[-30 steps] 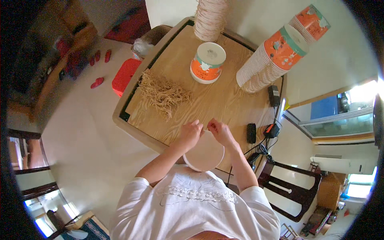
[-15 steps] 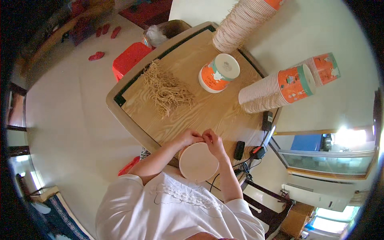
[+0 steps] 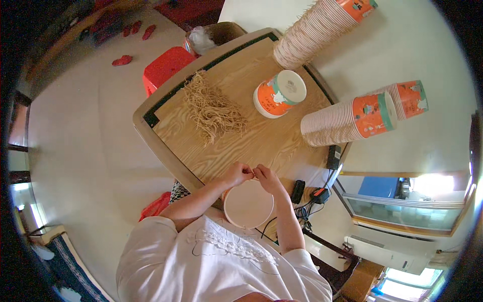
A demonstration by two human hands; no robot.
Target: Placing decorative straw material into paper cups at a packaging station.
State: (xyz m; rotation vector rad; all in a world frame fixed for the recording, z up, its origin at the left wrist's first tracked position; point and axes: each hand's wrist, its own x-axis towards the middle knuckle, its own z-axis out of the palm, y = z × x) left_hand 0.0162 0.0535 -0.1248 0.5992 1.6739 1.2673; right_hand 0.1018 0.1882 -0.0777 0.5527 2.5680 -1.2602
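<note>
Fingertips (image 3: 250,175) drawn closer; left hand (image 3: 238,173), right hand (image 3: 267,178) pinched, held item unclear; pinch slip could tip tub (image 3: 248,204)

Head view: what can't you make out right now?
In the head view:
- What the left hand and right hand pinch, if anything: the hands cover it.
- Far side of the held cup: hidden behind its white face.
- The tall cup stack's far end: partly cut by the top edge.
</note>
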